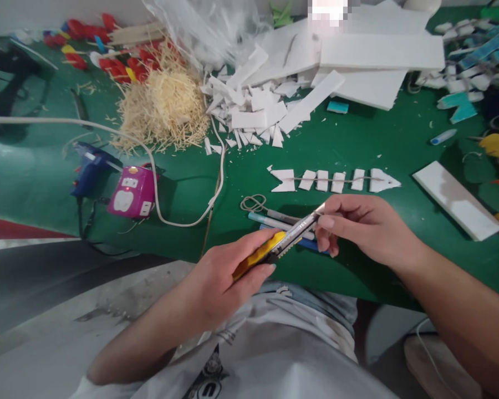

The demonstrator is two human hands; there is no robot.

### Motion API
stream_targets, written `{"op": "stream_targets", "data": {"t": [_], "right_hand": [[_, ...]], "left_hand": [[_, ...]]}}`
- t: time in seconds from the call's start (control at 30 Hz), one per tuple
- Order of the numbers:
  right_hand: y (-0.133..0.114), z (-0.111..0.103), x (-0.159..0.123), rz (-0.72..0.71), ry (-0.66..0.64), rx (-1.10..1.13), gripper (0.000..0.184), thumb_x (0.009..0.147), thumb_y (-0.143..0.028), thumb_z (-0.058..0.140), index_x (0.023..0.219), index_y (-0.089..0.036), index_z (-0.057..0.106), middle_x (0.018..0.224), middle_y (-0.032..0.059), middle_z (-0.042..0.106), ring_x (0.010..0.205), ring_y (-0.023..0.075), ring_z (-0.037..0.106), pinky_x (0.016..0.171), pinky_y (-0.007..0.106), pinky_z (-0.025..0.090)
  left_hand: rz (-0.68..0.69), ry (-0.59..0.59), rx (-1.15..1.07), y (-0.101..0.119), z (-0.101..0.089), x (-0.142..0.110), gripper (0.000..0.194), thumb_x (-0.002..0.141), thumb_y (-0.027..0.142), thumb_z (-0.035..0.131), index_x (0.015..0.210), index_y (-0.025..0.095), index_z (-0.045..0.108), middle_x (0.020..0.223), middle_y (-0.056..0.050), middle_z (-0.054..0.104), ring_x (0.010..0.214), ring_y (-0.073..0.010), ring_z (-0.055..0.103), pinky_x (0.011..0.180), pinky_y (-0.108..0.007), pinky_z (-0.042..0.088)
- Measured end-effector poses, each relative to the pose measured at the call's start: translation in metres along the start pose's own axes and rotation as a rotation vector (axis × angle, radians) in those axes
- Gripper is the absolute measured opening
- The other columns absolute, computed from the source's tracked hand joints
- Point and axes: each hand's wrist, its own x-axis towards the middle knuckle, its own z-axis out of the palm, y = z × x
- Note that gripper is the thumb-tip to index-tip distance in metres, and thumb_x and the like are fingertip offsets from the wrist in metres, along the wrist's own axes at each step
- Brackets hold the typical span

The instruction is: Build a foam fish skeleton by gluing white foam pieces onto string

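My left hand is closed around the yellow handle of a utility knife, held just above the near edge of the green table. My right hand pinches the knife's extended metal blade near its tip. Under the knife lie pens and a rubber band. Beyond them sits a row of white foam pieces on a stick, shaped like a fish skeleton.
A heap of white foam scraps and foam sheets lies at the back, beside a pile of thin wooden sticks. A blue glue gun, a pink power strip and a white cable are at left. A foam slab lies at right.
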Motion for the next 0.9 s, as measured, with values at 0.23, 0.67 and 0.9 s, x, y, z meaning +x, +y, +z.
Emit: {"op": "stream_targets", "data": {"t": [0.23,0.67,0.9], "right_hand": [[-0.001,0.000,0.000,-0.002,0.008,-0.042,0.048,0.083,-0.064,0.082,0.074,-0.019,0.066,0.063,0.0027,0.071,0.051,0.0098,0.062,0.050,0.021,0.054],[-0.002,0.001,-0.001,-0.008,0.113,-0.081,0.047,0.082,-0.065,0.081,0.085,-0.019,0.074,0.060,0.0013,0.070,0.047,0.0112,0.060,0.046,0.024,0.052],[-0.003,-0.001,-0.004,-0.016,0.239,-0.073,0.036,0.090,-0.044,0.075,0.117,-0.021,0.077,0.058,-0.0010,0.069,0.049,0.0128,0.062,0.044,0.025,0.048]], "left_hand": [[-0.036,-0.077,0.075,0.003,-0.001,0.004,0.037,0.103,0.031,0.050,0.139,0.025,0.059,0.090,0.001,0.077,0.066,-0.0116,0.069,0.064,-0.021,0.054],[0.308,0.202,0.548,-0.002,0.003,0.014,0.038,0.104,0.029,0.058,0.141,0.023,0.057,0.121,-0.004,0.082,0.096,-0.0164,0.082,0.077,-0.021,0.062],[0.253,0.300,0.494,-0.002,-0.002,0.018,0.037,0.103,0.034,0.062,0.138,0.021,0.061,0.121,-0.004,0.083,0.100,-0.0170,0.082,0.083,-0.021,0.063]]}}
